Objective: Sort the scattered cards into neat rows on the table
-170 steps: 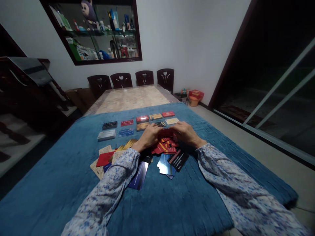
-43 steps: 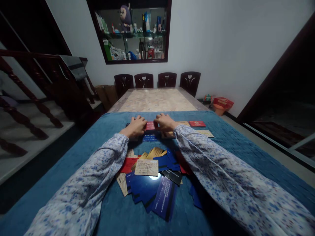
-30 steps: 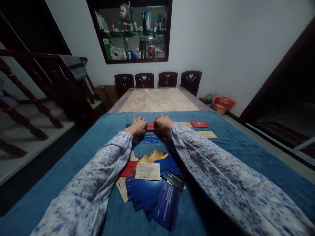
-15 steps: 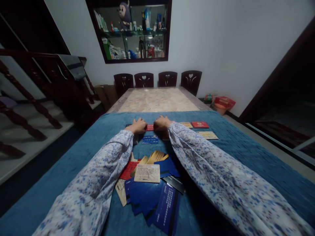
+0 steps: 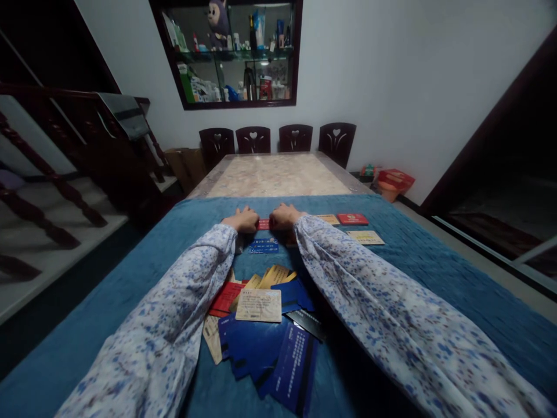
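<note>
The left hand [image 5: 244, 219] and right hand [image 5: 284, 217] are apart, curled at opposite ends of a flat, rectangular red card [image 5: 264, 224] on plush blue cloth [image 5: 148, 261]; I cannot tell whether they grip it. Its long axis runs left to right. A glass-shelved cabinet [image 5: 239, 105] holds a purple soft toy [image 5: 218, 24].

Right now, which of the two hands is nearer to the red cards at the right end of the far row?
Right. The right hand is left of the red cards, with orange cards between; the left hand is farther left, beyond the right hand.
</note>
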Available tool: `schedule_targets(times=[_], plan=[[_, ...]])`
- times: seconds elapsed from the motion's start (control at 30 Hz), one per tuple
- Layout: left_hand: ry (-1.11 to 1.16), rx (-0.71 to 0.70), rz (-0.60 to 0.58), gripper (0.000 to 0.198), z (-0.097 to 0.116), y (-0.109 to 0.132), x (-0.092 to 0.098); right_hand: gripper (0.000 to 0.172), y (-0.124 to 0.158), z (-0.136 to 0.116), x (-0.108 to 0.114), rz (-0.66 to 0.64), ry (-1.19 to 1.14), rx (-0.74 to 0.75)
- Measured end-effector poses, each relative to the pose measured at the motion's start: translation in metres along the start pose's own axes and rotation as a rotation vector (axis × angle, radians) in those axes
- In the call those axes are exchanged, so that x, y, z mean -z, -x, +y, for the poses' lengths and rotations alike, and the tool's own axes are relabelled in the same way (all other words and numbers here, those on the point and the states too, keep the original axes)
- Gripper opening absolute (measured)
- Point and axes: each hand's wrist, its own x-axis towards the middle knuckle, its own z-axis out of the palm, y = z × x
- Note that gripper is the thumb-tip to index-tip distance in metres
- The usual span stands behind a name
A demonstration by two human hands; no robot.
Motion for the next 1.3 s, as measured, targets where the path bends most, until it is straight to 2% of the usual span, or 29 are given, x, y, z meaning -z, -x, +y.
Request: schedule_targets(times=[0.27, 0.57, 0.73, 1.0, 1.17, 1.3], plan=[[0.017, -0.024, 0.021, 0.031, -0.002, -0.006, -0.001, 0.034, -0.003, -0.001, -0.003, 0.019, 0.018, -0.003], [0.015, 0.008, -0.01, 0.029, 0.003, -0.003, 0.004, 0.033, -0.002, -0.004, 0.0, -0.001, 0.0, -0.008], [0.025, 0.033, -0.005, 0.031, 0.006, -0.003, 0.005, 0.032, 0.002, -0.007, 0.003, 0.013, 0.067, -0.004], [-0.015, 0.056, -0.002, 0.034, 0.006, -0.003, 0.002, 0.036, 0.029, 0.0, 0.016, 0.104, 0.118, 0.06], [-0.063, 0.044, 0.061, 0.035, 0.011, 0.005, 0.003, 0.03, 0.048, 0.007, 0.022, 0.215, 0.117, 0.07], [-0.077, 0.048, 0.159, 0.031, 0.019, 0.017, 0.007, 0.027, 0.063, 0.011, 0.023, 0.27, 0.123, 0.064]])
